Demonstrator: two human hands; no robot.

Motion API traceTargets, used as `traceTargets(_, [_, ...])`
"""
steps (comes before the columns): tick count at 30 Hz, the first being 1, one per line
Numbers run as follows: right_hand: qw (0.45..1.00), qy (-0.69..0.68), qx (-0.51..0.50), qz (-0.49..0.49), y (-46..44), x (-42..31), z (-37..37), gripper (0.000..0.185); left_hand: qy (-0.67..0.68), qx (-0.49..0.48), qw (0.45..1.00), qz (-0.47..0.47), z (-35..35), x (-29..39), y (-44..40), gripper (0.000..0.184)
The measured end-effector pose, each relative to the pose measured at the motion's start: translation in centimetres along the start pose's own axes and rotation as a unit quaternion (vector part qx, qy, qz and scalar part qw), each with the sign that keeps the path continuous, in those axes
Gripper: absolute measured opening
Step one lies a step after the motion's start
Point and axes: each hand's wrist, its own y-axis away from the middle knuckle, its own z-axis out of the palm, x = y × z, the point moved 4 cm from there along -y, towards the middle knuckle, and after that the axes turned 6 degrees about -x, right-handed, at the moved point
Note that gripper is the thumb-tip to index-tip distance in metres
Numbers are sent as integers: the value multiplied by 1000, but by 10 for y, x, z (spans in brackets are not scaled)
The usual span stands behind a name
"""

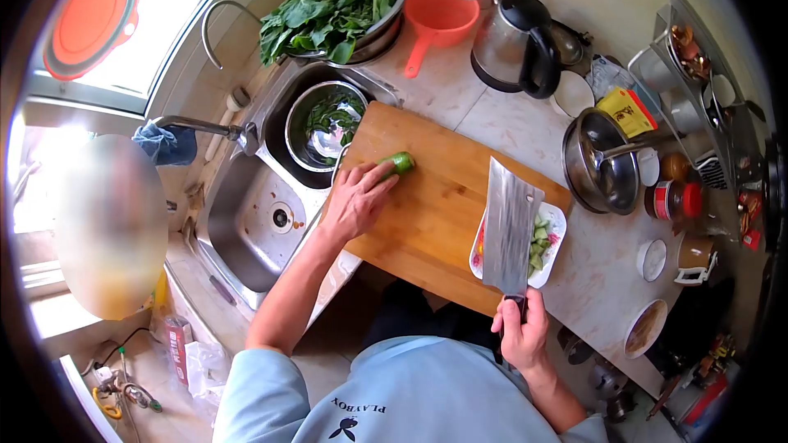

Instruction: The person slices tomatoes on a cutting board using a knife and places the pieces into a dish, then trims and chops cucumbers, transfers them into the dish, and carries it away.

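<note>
My left hand (359, 197) rests on the wooden cutting board (435, 197), its fingers closed over a short piece of green cucumber (401, 163). My right hand (525, 332) grips the dark handle of a cleaver (507, 234). The broad blade points away from me and hangs over a white flowered dish (556, 230), hiding much of it. Pale green diced pieces (538, 248) lie in the dish, to the right of the blade. The dish sits at the board's right edge.
Left of the board is a double sink (246, 234); a metal bowl (297, 133) with cut greens stands in it. Leafy greens (328, 20), a red strainer (443, 20) and a kettle (513, 45) are at the back. A metal wok-like bowl (579, 168) stands right.
</note>
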Motion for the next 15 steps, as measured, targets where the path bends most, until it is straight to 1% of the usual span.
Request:
traceTargets(2, [1000, -19, -4, 3, -22, -4, 13, 20, 13, 43, 998, -42, -2, -6, 1, 61])
traceTargets(3, [1000, -26, 1, 6, -27, 0, 17, 19, 54, 53, 995, -71, 5, -17, -3, 69])
traceTargets(4, [999, -26, 12, 15, -26, 1, 14, 18, 111, 50, 980, -157, 4, -22, -4, 72])
traceTargets(5, [1000, 20, 8, 6, -27, -3, 14, 17, 106, 47, 973, -200, 9, -30, -8, 70])
traceTargets(6, [998, 62, 5, -7, -30, -7, 18, 15, 108, 60, 981, -153, 7, -32, -19, 66])
traceTargets(7, [997, 79, 5, -15, -28, -10, 22, 15, 86, 69, 986, -128, 6, -33, -21, 61])
traceTargets(8, [995, 93, 0, -27, -28, -12, 27, 15, 63, 20, 991, -118, -4, -20, -22, 62])
traceTargets(9, [993, 108, 9, -47, -28, -12, 32, 17, 52, -7, 997, -53, 2, -13, -19, 55])
traceTargets(10, [988, 153, -2, -15, -21, -7, 34, 34, 36, -35, 999, 9, 6, -9, -13, 50])
traceTargets(12, [993, 119, 18, 10, -16, 2, 40, 36, 11, -115, 983, 141, 22, 7, 6, 47])
traceTargets(13, [991, 133, 17, 3, -18, 5, 41, 33, 15, -120, 973, 194, 23, 16, 13, 51])
traceTargets(14, [989, 146, 16, -5, -21, 6, 41, 30, 30, -99, 974, 200, 22, 19, 18, 50])
traceTargets(15, [989, 138, 5, 48, -23, 0, 39, 30, 42, -80, 975, 205, 21, 19, 24, 50])
